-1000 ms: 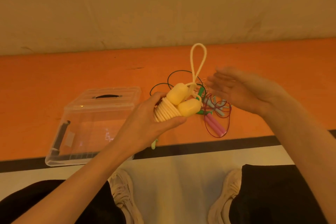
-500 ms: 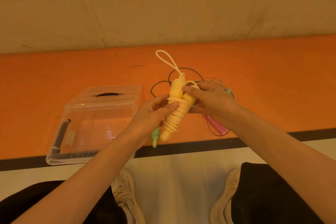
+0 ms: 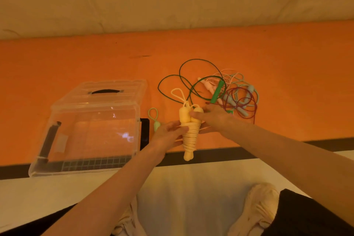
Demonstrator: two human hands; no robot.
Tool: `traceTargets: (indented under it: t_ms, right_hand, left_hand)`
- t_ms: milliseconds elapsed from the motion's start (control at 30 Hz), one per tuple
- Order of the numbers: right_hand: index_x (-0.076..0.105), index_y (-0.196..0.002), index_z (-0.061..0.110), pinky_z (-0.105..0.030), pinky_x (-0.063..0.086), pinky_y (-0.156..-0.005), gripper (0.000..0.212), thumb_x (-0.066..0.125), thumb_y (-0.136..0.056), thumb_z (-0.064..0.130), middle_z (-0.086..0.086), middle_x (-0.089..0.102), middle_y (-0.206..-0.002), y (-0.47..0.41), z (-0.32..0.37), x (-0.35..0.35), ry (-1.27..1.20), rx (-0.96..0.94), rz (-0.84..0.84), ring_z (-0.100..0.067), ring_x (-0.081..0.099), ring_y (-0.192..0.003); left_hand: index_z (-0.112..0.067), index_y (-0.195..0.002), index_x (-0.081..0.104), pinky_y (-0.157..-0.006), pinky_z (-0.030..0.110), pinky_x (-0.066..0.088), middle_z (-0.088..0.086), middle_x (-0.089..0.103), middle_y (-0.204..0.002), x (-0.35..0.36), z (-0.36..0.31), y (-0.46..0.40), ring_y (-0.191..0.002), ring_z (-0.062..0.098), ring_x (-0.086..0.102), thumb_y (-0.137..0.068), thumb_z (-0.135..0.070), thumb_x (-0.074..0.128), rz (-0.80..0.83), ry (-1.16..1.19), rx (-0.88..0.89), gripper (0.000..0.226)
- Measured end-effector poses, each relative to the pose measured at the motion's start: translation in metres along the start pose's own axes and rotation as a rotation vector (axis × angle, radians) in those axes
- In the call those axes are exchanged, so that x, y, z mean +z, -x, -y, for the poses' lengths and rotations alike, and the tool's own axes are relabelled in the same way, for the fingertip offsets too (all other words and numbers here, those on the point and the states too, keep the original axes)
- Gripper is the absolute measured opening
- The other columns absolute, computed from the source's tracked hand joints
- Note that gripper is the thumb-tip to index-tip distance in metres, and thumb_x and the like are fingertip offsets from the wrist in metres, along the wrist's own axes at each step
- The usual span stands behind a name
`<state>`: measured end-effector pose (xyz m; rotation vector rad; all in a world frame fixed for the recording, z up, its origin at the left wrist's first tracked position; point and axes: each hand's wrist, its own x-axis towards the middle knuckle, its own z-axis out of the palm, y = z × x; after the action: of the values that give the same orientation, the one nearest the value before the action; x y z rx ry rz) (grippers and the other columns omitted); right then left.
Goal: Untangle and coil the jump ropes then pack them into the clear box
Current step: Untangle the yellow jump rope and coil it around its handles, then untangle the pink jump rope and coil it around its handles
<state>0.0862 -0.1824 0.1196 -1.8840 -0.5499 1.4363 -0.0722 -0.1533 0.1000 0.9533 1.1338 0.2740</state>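
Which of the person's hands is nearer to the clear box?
Left. The left hand grips the yellow coiled rope just right of the clear box; the right hand holds the rope's far side, farther away.

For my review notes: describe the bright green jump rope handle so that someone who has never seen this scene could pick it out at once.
Start at the orange floor strip and find the tangled rope pile right of the clear box. Near the pile's middle a green handle lies on a slant. It is the only saturated green stick there; the handles beside it are pale pink or pale blue-grey.
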Motion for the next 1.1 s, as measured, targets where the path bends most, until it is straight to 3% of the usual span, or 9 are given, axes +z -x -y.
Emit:
traceTargets:
  t_ms: [133, 200, 300, 367, 467, 633, 800, 900, 1100]
  right_hand:
    - [0.059, -0.118, 0.008, -0.032, 0.057, -0.061, 0.036, 0.07, -0.086, 0.022, -0.014, 0.065, -0.101, -0.045, -0.035, 0.01, -0.041, 0.063, -0.026, -0.022, 0.064, -0.073]
    - [0.058, -0.116, 0.006, -0.03, 0.054, -0.058, 0.036, 0.07, -0.086, 0.023, -0.013, 0.062, -0.1, -0.067, -0.051, 0.018, -0.048, 0.105, -0.064, -0.025, 0.064, -0.079]
    - [0.056, -0.115, 0.003, -0.039, 0.057, -0.066, 0.043, 0.073, -0.083, 0.025, -0.016, 0.061, -0.106, -0.099, -0.069, 0.03, -0.075, 0.139, -0.142, -0.034, 0.064, -0.099]
    - [0.057, -0.106, 0.005, -0.046, 0.057, -0.076, 0.037, 0.075, -0.081, 0.026, -0.016, 0.062, -0.103, -0.117, -0.077, 0.036, -0.091, 0.136, -0.182, -0.033, 0.064, -0.097]
    - [0.055, -0.093, 0.01, -0.053, 0.056, -0.082, 0.03, 0.077, -0.079, 0.026, -0.012, 0.061, -0.097, -0.139, -0.09, 0.045, -0.1, 0.149, -0.207, -0.033, 0.064, -0.094]
    - [0.059, -0.094, 0.01, -0.054, 0.054, -0.083, 0.034, 0.08, -0.076, 0.029, -0.012, 0.062, -0.097, -0.172, -0.111, 0.061, -0.074, 0.16, -0.219, -0.035, 0.065, -0.096]
    - [0.057, -0.09, 0.014, -0.052, 0.055, -0.084, 0.031, 0.079, -0.077, 0.032, -0.014, 0.065, -0.099, -0.189, -0.12, 0.072, -0.08, 0.189, -0.199, -0.032, 0.065, -0.096]
    - [0.059, -0.08, 0.015, -0.052, 0.055, -0.082, 0.028, 0.079, -0.075, 0.034, -0.013, 0.064, -0.09, -0.197, -0.122, 0.08, -0.059, 0.197, -0.176, -0.032, 0.065, -0.091]
    - [0.061, -0.091, 0.011, -0.054, 0.053, -0.086, 0.026, 0.076, -0.081, 0.029, -0.021, 0.067, -0.106, -0.201, -0.119, 0.089, -0.071, 0.215, -0.175, -0.036, 0.065, -0.099]
  left_hand:
    - [-0.008, -0.128, 0.057, -0.088, 0.035, 0.055, 0.012, 0.066, -0.119, -0.001, 0.039, -0.04, -0.108, 0.024, 0.064, -0.094, -0.009, 0.058, -0.056, 0.039, -0.072, 0.034]
    - [-0.01, -0.129, 0.057, -0.09, 0.034, 0.053, 0.009, 0.065, -0.12, -0.002, 0.056, -0.056, -0.109, 0.022, 0.062, -0.096, -0.008, 0.055, -0.079, 0.036, -0.087, 0.033]
    - [-0.013, -0.132, 0.052, -0.087, 0.031, 0.052, 0.004, 0.062, -0.12, -0.005, 0.075, -0.079, -0.109, 0.018, 0.06, -0.096, -0.007, 0.054, -0.11, 0.057, -0.085, 0.036]
    - [-0.015, -0.135, 0.045, -0.08, 0.026, 0.051, 0.003, 0.059, -0.123, -0.008, 0.083, -0.091, -0.109, 0.016, 0.059, -0.095, -0.008, 0.056, -0.146, 0.074, -0.089, 0.042]
    - [-0.011, -0.14, 0.041, -0.082, 0.024, 0.051, 0.005, 0.057, -0.129, -0.011, 0.088, -0.106, -0.11, 0.015, 0.058, -0.096, -0.009, 0.055, -0.168, 0.029, -0.09, 0.046]
    - [-0.013, -0.134, 0.048, -0.072, 0.011, 0.045, 0.002, 0.058, -0.125, -0.014, 0.096, -0.117, -0.102, 0.008, 0.056, -0.098, -0.011, 0.05, -0.162, -0.047, -0.07, 0.036]
    - [-0.011, -0.143, 0.041, -0.092, 0.021, 0.043, 0.004, 0.053, -0.137, -0.02, 0.104, -0.123, -0.12, 0.015, 0.052, -0.099, -0.012, 0.049, -0.167, -0.079, -0.088, 0.045]
    - [-0.011, -0.143, 0.041, -0.08, 0.014, 0.045, 0.007, 0.053, -0.137, -0.024, 0.106, -0.124, -0.12, 0.016, 0.053, -0.098, -0.01, 0.05, -0.197, -0.069, -0.101, 0.046]
    - [-0.014, -0.139, 0.047, -0.063, 0.011, 0.042, 0.0, 0.055, -0.128, -0.032, 0.105, -0.125, -0.094, 0.003, 0.054, -0.099, -0.012, 0.049, -0.276, -0.069, -0.084, 0.04]
